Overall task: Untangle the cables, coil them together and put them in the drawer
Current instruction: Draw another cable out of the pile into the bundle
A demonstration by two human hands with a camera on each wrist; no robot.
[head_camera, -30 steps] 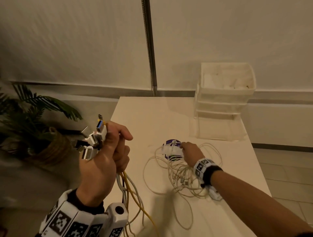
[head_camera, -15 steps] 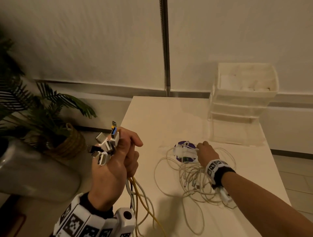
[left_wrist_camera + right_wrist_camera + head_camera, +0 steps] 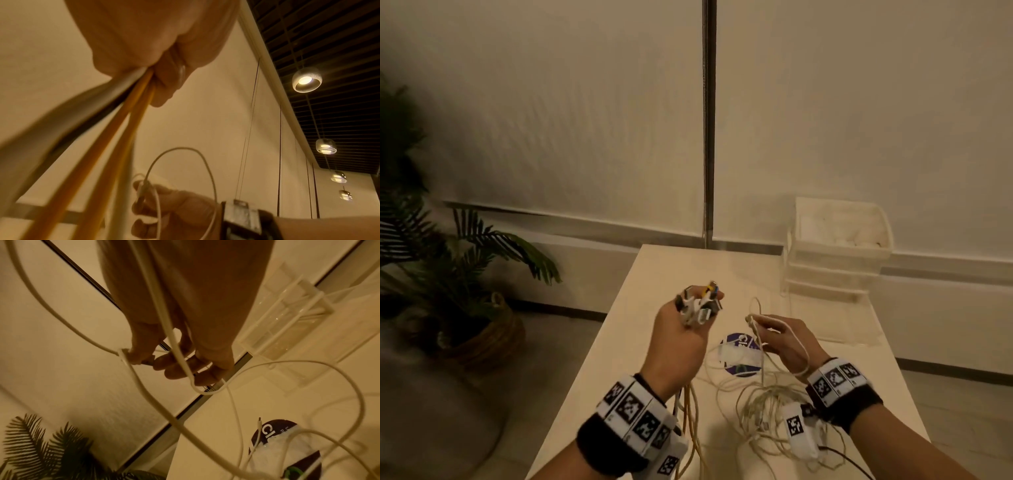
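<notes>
My left hand (image 3: pixel 681 339) is raised over the table and grips a bundle of cable ends, with the plugs (image 3: pixel 700 305) sticking out above the fist. White and yellow cables (image 3: pixel 688 411) hang down from it; the left wrist view shows the yellow cables (image 3: pixel 131 113) leaving the fist. My right hand (image 3: pixel 787 342) is lifted beside it and pinches the end of a thin white cable (image 3: pixel 755 320), seen in the right wrist view as a white cable (image 3: pixel 131 368) looping off the fingers. A loose tangle of white cables (image 3: pixel 767 404) lies on the table below.
A white stack of drawers (image 3: pixel 835 253) stands at the table's (image 3: pixel 674 267) far right, with a clear drawer (image 3: pixel 287 331) pulled open. A round purple disc (image 3: pixel 739 356) lies under the cables. A potted palm (image 3: pixel 465 274) stands on the floor at left. A metal pole (image 3: pixel 708 137) rises behind.
My right hand has lifted off the pile on the table with a thin white cable end pinched. My left hand has swung in over the table, nearer the right hand.
</notes>
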